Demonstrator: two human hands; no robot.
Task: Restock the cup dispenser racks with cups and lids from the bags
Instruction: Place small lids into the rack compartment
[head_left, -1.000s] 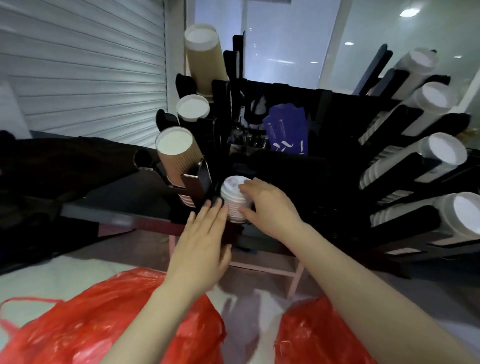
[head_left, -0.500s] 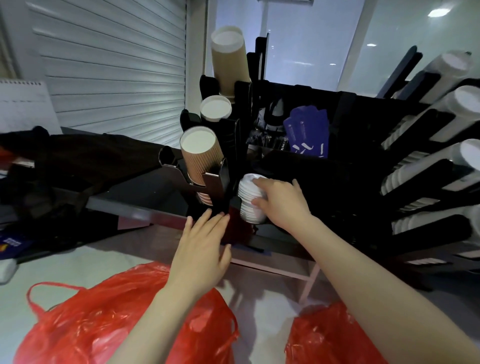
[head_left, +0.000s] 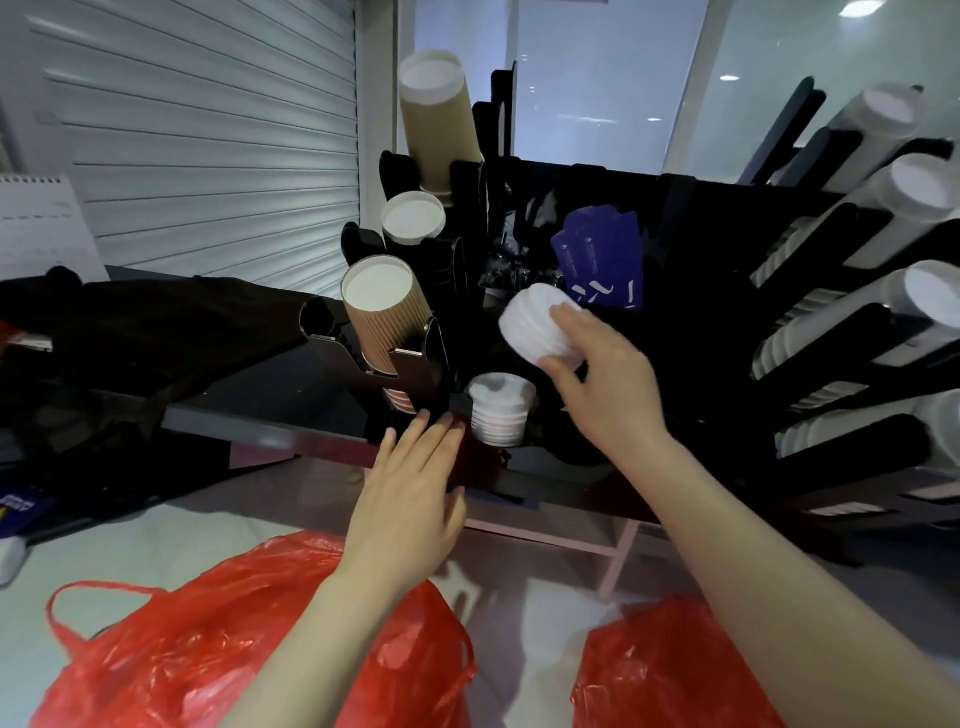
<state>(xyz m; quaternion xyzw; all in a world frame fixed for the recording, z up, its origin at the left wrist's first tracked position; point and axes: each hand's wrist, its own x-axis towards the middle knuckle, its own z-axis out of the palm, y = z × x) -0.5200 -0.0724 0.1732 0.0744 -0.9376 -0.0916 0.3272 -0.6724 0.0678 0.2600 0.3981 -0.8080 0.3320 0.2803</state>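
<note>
The right hand (head_left: 602, 395) gripped 1 short stack of white plastic lids (head_left: 535, 330) above the slotted white lid pile (head_left: 501, 410), likely for loading; the left hand (head_left: 410, 499), fingers straight, hovered beside that pile.

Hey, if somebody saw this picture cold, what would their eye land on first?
The right hand in the middle, gripping a stack of white lids raised above a second lid stack seated low in the black rack. Next, along the bottom, the left red plastic bag and the right red plastic bag, then the ribbed brown cups poking from the rack's left side.
</note>
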